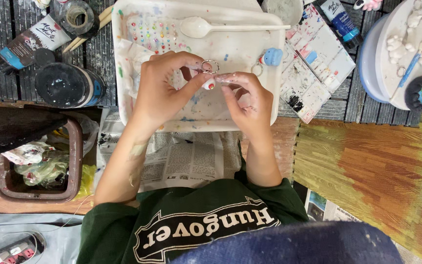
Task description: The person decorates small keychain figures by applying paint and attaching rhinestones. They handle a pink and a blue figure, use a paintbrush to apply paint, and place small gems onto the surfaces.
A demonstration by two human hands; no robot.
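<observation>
Both my hands meet over a white paint-stained tray. Between their fingertips is a small white charm with a red spot on a metal key ring. My left hand pinches the charm from the left, thumb and fingers closed around it. From the right, my right hand touches the same charm with its fingertips. A small blue charm with its own ring lies on the tray to the right. Near the tray's far edge rests a white spoon, and a sheet of coloured gem stickers lies beside it.
A paint palette sits right of the tray, with a blue paint tube behind it. A round lid with white clay figures is far right. At left are a dark jar, another paint tube and a brown bin. Newspaper lies under the tray.
</observation>
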